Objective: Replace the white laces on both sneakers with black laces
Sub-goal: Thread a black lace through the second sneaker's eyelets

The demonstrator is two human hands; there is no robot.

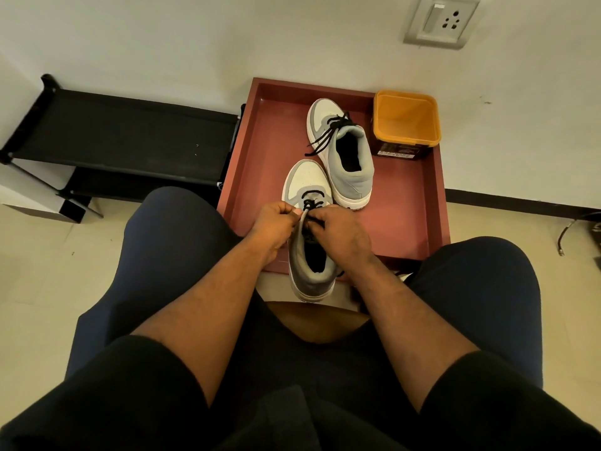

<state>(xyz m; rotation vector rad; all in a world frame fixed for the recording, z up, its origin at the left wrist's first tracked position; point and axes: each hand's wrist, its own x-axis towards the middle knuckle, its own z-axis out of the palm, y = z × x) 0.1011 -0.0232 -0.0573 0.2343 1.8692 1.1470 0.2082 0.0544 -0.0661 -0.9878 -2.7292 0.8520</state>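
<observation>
Two grey-and-white sneakers sit on a reddish-brown tray (409, 203). The far sneaker (344, 157) carries a black lace (328, 133) with its ends trailing to the left. The near sneaker (309, 229) hangs over the tray's front edge, toe pointing away, with a black lace (313, 203) threaded through its lower eyelets. My left hand (276, 222) has its fingers curled at the left side of the lacing, pinching the lace. My right hand (341, 236) grips the lace on the right side, over the tongue. No white lace is in view.
An orange square tub (406, 122) stands at the tray's back right corner. A black shoe rack (123, 138) lines the wall on the left. A wall socket (444, 21) is at the upper right. My knees flank the tray on the tiled floor.
</observation>
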